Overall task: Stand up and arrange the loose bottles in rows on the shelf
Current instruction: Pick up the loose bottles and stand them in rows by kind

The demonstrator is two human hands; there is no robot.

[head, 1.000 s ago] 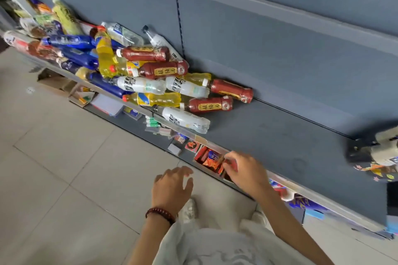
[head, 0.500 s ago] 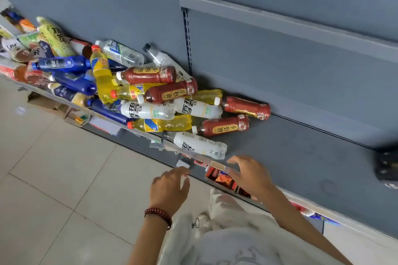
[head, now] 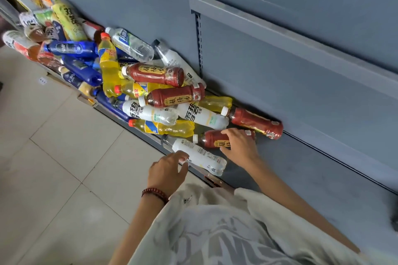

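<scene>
Centre frame, the right hand (head: 238, 146) curls its fingers round a lying red bottle (head: 207, 138) on the shelf (head: 301, 168); the left hand (head: 167, 171), fingers loose, touches a white bottle (head: 200, 155) beside it.

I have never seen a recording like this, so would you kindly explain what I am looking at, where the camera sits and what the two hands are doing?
There is no machine here. A person wears one wide-angle camera on the head, so the single view looks forward and down at their own two hands.

In front is a grey shelf, with a tiled floor below it. On the shelf lies a pile of bottles, yellow, blue, white and red-brown, nearly all on their sides.

The right hand curls over a red-brown bottle at the near end of the pile. The left hand, with a bead bracelet at the wrist, has relaxed fingers at the side of a white bottle lying by the shelf's front edge. Neither bottle stands upright yet.
</scene>
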